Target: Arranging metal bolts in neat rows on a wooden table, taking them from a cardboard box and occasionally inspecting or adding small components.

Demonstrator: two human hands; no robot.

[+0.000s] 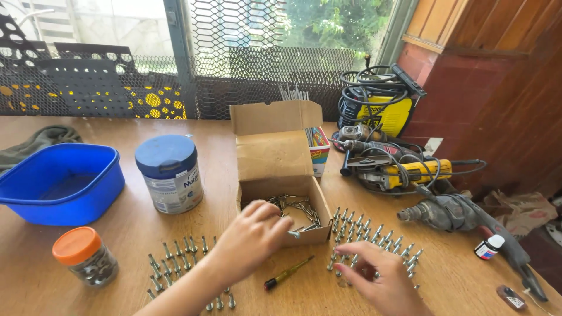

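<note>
The left hand (249, 237) is reached into the open cardboard box (275, 169) in the middle of the worktop (129, 234), its fingers curled over the loose screws (295, 210) heaped in the near compartment; whether a screw is already pinched cannot be told, since the fingertips are hidden by the box wall. The right hand (380, 278) is laid near the right-hand rows of upright screws (372, 237), fingers bent down among them, and it cannot be told whether one is grasped or only being steadied.

A second group of standing screws (184, 263) is set out to the left of the box, partly covered by the left forearm. A small screwdriver (287, 273) with a yellow shaft is lying between the two hands, untouched.

The step in hand is judged to be the taking of screws from the box and the standing of them on their heads in rows. A single screw has to be picked cleanly out of the tangle and set down upright beside the others without the neighbouring ones being knocked over, which calls for a light, careful placing.

Farther off, a blue basin (58, 184), a blue-lidded tin (170, 172) and an orange-lidded jar (85, 256) are seen at the left; a drill (456, 213) and a grinder (398, 169) at the right
</note>
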